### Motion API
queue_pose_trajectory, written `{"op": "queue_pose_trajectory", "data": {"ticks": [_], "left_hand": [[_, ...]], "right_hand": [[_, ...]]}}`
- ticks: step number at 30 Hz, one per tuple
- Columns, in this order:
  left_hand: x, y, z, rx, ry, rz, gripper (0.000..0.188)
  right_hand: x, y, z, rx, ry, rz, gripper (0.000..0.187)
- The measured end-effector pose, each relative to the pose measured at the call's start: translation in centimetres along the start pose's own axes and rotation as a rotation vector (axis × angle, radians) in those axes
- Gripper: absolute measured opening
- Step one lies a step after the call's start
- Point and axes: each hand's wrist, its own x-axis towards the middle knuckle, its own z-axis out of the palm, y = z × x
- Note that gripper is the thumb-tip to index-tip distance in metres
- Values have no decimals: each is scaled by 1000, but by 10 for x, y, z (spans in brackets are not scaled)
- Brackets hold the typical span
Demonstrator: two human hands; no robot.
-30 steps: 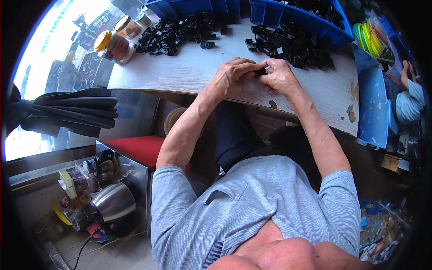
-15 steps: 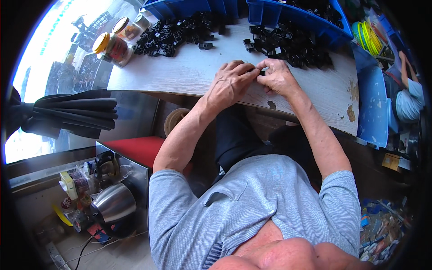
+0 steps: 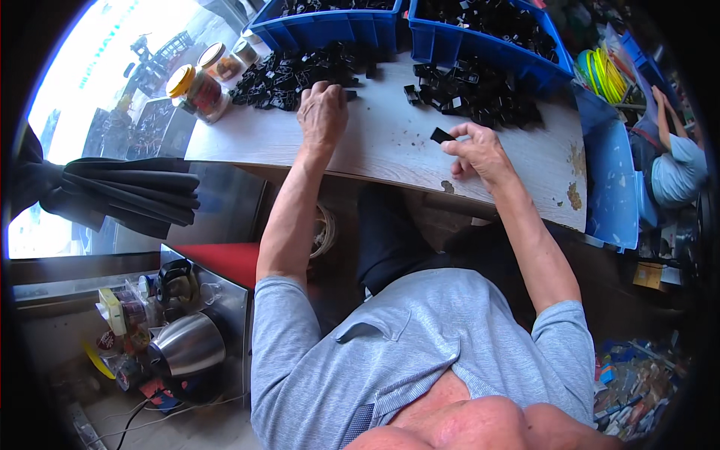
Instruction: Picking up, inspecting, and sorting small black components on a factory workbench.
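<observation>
My right hand (image 3: 474, 154) is closed in a pinch on a small black plastic part (image 3: 442, 136), held above the front of the table. Its dark flat face shows beyond the fingertips. My left hand (image 3: 323, 116) is at the near edge of the left pile of black plastic parts (image 3: 277, 79), with its fingers curled down and their tips hidden. Another dark piece (image 3: 350, 95) shows right beside its thumb side; whether the fingers grip it is hidden. A second pile of black parts (image 3: 487, 97) lies beyond my right hand.
Two blue bins (image 3: 330, 31) (image 3: 491, 51) with black parts stand along the table's (image 3: 382, 142) far side. Jars (image 3: 199, 94) stand at the left by the window. A light blue crate (image 3: 611, 180) is on the right; farther right is another person (image 3: 675, 169).
My hands were together over the table's middle and have parted. The left went leftward to the pile; the right moved slightly right and nearer, holding the black part. The view shifted slightly.
</observation>
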Motion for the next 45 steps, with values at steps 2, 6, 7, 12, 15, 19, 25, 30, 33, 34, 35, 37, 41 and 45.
{"op": "queue_pose_trajectory", "data": {"ticks": [2, 6, 7, 12, 15, 19, 25, 30, 33, 34, 35, 37, 41, 45], "left_hand": [[1, 0, 0, -43, -8, -4, 15], [-11, -1, -5, -195, -35, -28, 11], [-15, 5, -8, -225, -61, -44, 9], [-35, 27, -14, -233, -55, 127, 12], [-43, 44, -21, -290, -72, 164, 16], [-46, 73, -18, -316, -127, 193, 16], [-48, 84, -16, -303, -175, 211, 16], [-49, 87, -17, -304, -168, 197, 15], [-49, 86, -18, -306, -167, 189, 14], [-49, 86, -18, -307, -165, 189, 14], [-50, 86, -17, -312, -159, 191, 14], [-50, 85, -16, -315, -147, 191, 14], [-50, 84, -13, -345, -84, 201, 18], [-49, 83, -16, -341, -109, 187, 22]], "right_hand": [[0, 11, -27, 13, 8, 5, 43], [-6, 24, -86, 156, 201, -42, 49], [-7, 27, -106, 211, 293, -57, 51], [-6, 36, -191, 337, 709, -124, 43], [-9, 26, -173, 276, 696, -123, 48], [-1, 10, -110, 120, 416, -144, 59], [27, -2, -40, -160, 231, -176, 62], [52, -7, -16, -502, 414, -182, 54], [55, -6, -8, -580, 454, -190, 48], [57, -4, -7, -610, 484, -218, 46], [58, -2, -7, -611, 485, -219, 46], [61, 1, -10, -603, 488, -236, 46], [60, 2, -16, -532, 485, -203, 46], [50, -3, -19, -418, 445, -143, 48]]}}
